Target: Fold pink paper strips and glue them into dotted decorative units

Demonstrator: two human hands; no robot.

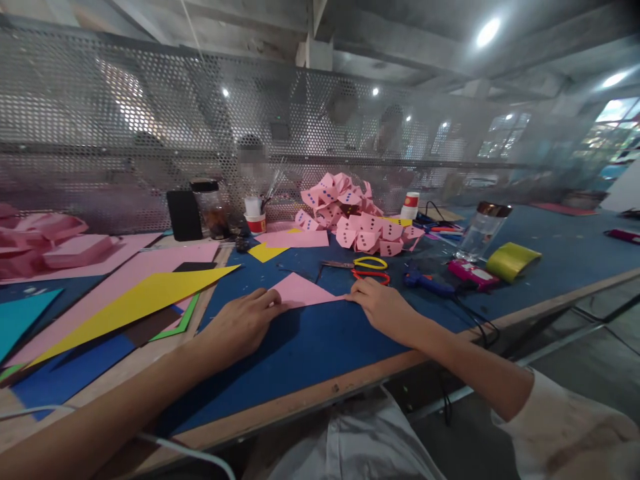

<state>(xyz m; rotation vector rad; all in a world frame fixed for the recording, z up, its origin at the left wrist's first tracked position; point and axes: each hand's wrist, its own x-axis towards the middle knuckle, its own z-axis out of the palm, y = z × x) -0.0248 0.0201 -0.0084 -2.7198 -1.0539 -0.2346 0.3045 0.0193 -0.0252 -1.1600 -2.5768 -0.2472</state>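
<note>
A triangular piece of pink paper [306,292] lies low over the blue tabletop, point away from me. Its left corner is pinched in my left hand [253,320], with the fingers curled together. My right hand [377,303] grips the right corner between thumb and fingertips. Just beyond my right hand are scissors with red handles [371,276] and a pair with yellow handles [370,263]. A blue glue gun [427,281] rests to the right of that hand.
Folded pink paper pieces with dots [345,200] pile up at the back. Coloured sheets [130,307] overlap on the left. A clear bottle [481,233], a pink device [473,275] and a yellow-green curved piece [513,262] stand on the right. A perforated metal screen [200,133] closes the far side.
</note>
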